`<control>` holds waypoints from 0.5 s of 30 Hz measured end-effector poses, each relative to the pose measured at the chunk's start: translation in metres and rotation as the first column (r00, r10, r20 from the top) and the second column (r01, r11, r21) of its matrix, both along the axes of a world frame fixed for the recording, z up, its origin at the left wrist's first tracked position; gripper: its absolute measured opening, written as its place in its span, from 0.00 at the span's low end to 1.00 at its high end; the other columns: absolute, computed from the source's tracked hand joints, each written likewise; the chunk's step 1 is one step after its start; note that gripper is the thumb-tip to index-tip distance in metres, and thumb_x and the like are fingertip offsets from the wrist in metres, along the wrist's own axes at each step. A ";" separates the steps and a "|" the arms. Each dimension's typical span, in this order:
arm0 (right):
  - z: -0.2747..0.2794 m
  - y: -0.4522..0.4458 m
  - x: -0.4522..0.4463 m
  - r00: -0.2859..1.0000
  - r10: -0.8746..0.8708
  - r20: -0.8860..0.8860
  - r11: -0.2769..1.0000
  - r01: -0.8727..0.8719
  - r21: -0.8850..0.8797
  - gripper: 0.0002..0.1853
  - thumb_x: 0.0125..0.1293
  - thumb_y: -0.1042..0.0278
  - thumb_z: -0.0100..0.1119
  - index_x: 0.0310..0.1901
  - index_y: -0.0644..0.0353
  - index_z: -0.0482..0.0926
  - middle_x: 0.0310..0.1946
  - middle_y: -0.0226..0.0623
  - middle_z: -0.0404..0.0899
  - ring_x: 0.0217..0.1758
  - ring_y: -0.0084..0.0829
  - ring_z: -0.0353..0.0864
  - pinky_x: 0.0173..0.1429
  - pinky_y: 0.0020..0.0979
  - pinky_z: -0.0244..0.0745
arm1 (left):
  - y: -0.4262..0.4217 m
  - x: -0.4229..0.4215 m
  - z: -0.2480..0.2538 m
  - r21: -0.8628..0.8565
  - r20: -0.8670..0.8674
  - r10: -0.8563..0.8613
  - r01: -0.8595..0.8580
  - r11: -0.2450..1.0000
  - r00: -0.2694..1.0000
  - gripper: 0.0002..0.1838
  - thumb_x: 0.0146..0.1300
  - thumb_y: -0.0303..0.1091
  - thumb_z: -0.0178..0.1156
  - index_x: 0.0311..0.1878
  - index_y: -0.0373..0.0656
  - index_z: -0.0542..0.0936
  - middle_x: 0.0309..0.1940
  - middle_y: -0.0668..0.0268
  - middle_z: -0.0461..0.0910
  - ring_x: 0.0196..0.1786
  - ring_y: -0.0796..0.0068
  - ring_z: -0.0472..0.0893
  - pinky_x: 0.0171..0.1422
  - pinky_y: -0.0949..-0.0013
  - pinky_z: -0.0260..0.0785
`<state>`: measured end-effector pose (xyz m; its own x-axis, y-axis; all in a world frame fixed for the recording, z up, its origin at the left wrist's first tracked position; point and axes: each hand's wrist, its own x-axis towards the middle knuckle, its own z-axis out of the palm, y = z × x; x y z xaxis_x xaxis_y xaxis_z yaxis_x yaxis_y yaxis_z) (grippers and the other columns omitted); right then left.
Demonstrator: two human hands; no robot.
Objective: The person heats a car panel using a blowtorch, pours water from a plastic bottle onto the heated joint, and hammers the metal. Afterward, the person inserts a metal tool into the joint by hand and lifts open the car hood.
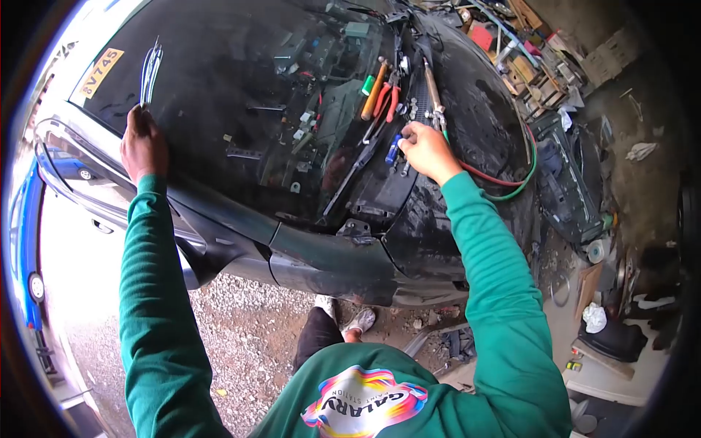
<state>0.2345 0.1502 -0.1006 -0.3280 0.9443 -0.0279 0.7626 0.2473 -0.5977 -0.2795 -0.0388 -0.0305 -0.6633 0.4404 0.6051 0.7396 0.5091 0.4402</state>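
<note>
My left hand is closed around the lower end of a bundle of thin pale and bluish rods or wires, held upright over the dark windshield. At the base of the windshield, the fingers of my right hand are closed at a blue-handled tool, likely a screwdriver; its tip is hard to see. Close by lie red-handled pliers, an orange-handled tool, a green cylinder and a wiper arm. A torch-like metal tool rests beyond my right hand.
Red and green hoses curve over the dusty hood. Scrap wood and clutter fill the far right. A dark car part lies on the floor. A blue car stands at the left. Gravel lies underfoot.
</note>
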 end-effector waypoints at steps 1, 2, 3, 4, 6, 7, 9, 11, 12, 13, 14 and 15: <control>-0.014 0.017 -0.012 1.000 0.006 -0.029 0.999 -0.005 0.046 0.19 0.75 0.60 0.75 0.60 0.63 0.89 0.46 0.53 0.95 0.54 0.50 0.96 0.63 0.46 0.88 | 0.000 -0.001 -0.001 0.009 0.002 0.009 -0.009 1.000 1.000 0.21 0.89 0.50 0.52 0.74 0.55 0.83 0.63 0.49 0.91 0.67 0.35 0.87 0.70 0.41 0.78; -0.029 0.036 -0.024 0.998 0.013 -0.059 0.996 -0.007 0.093 0.20 0.75 0.59 0.75 0.60 0.63 0.89 0.47 0.54 0.95 0.57 0.51 0.96 0.65 0.48 0.87 | 0.001 -0.001 -0.002 0.020 -0.002 0.003 -0.003 1.000 1.000 0.20 0.89 0.48 0.53 0.73 0.54 0.83 0.62 0.48 0.91 0.66 0.35 0.87 0.69 0.41 0.78; -0.024 0.042 -0.044 0.997 -0.014 -0.074 0.996 0.020 0.082 0.21 0.74 0.57 0.76 0.59 0.63 0.89 0.51 0.56 0.94 0.60 0.53 0.94 0.68 0.49 0.86 | 0.001 0.000 -0.002 0.027 -0.006 -0.005 0.005 1.000 1.000 0.20 0.89 0.47 0.53 0.73 0.54 0.83 0.61 0.47 0.91 0.65 0.34 0.88 0.68 0.40 0.78; -0.021 0.051 -0.061 0.998 0.002 -0.059 0.991 0.005 0.131 0.22 0.73 0.55 0.76 0.58 0.63 0.88 0.50 0.55 0.94 0.59 0.56 0.94 0.68 0.50 0.87 | 0.001 0.004 0.000 0.034 -0.007 0.000 0.000 0.999 1.000 0.20 0.89 0.47 0.53 0.73 0.54 0.83 0.61 0.47 0.91 0.65 0.34 0.88 0.68 0.40 0.78; -0.008 0.065 -0.092 0.998 -0.067 -0.020 0.998 0.067 -0.017 0.22 0.72 0.55 0.74 0.58 0.62 0.88 0.59 0.59 0.91 0.68 0.60 0.89 0.77 0.52 0.82 | -0.002 0.013 0.005 0.011 -0.054 0.003 -0.002 1.000 0.999 0.18 0.89 0.43 0.53 0.70 0.46 0.83 0.57 0.45 0.92 0.61 0.35 0.88 0.67 0.40 0.78; -0.029 0.086 -0.105 0.991 -0.130 -0.025 0.991 0.130 0.019 0.28 0.71 0.56 0.72 0.68 0.62 0.81 0.72 0.60 0.80 0.78 0.61 0.79 0.85 0.53 0.72 | -0.003 0.015 0.004 0.037 -0.071 -0.004 0.006 0.999 0.997 0.18 0.89 0.41 0.53 0.70 0.45 0.82 0.55 0.44 0.92 0.60 0.35 0.88 0.66 0.40 0.78; -0.063 0.128 -0.127 0.959 -0.283 -0.021 0.959 0.282 -0.028 0.43 0.68 0.60 0.67 0.83 0.63 0.66 0.87 0.63 0.66 0.88 0.61 0.71 0.93 0.51 0.64 | -0.001 0.009 0.001 0.044 -0.043 -0.017 0.018 0.999 0.999 0.17 0.89 0.41 0.54 0.70 0.45 0.82 0.54 0.46 0.92 0.60 0.39 0.89 0.68 0.42 0.78; -0.061 0.139 -0.135 0.943 -0.324 0.074 0.938 0.330 -0.105 0.45 0.65 0.64 0.71 0.82 0.64 0.64 0.84 0.62 0.70 0.87 0.57 0.74 0.90 0.47 0.69 | -0.002 0.010 0.001 0.028 -0.058 -0.007 0.009 1.000 0.998 0.17 0.89 0.40 0.53 0.70 0.46 0.82 0.55 0.48 0.92 0.62 0.43 0.89 0.72 0.45 0.75; -0.043 0.131 -0.139 0.933 -0.321 0.162 0.933 0.341 -0.114 0.47 0.64 0.64 0.75 0.82 0.63 0.64 0.82 0.58 0.74 0.86 0.52 0.75 0.90 0.45 0.70 | -0.002 0.009 0.000 0.020 -0.078 -0.003 0.005 1.000 0.997 0.17 0.89 0.40 0.53 0.70 0.46 0.82 0.56 0.48 0.92 0.62 0.44 0.89 0.74 0.46 0.74; -0.050 0.137 -0.141 0.921 -0.366 0.136 0.918 0.381 -0.108 0.50 0.57 0.69 0.79 0.82 0.61 0.65 0.79 0.57 0.77 0.80 0.50 0.81 0.82 0.44 0.78 | -0.002 0.008 0.001 0.032 -0.086 0.006 -0.003 0.999 0.996 0.17 0.89 0.40 0.53 0.70 0.46 0.82 0.56 0.48 0.92 0.62 0.44 0.89 0.74 0.46 0.74; -0.058 0.144 -0.144 0.905 -0.410 0.116 0.901 0.422 -0.106 0.54 0.50 0.74 0.82 0.82 0.59 0.66 0.76 0.56 0.79 0.73 0.48 0.87 0.73 0.43 0.87 | -0.002 0.008 0.001 0.013 -0.075 0.004 -0.003 1.000 0.997 0.17 0.89 0.40 0.53 0.70 0.46 0.82 0.56 0.49 0.92 0.63 0.45 0.89 0.75 0.46 0.73; -0.072 0.157 -0.147 0.907 -0.406 0.113 0.903 0.417 -0.103 0.54 0.50 0.74 0.82 0.82 0.59 0.66 0.76 0.56 0.79 0.73 0.48 0.87 0.73 0.43 0.87 | -0.002 0.009 0.002 -0.009 -0.061 -0.001 0.000 1.000 0.998 0.17 0.89 0.40 0.53 0.70 0.46 0.82 0.56 0.49 0.91 0.63 0.45 0.89 0.76 0.47 0.73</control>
<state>0.0875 0.3069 -0.1729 0.0977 0.9819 -0.1621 0.8307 -0.1701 -0.5301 -0.2706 -0.0412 -0.0284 -0.6249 0.4460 0.6408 0.7653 0.5124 0.3896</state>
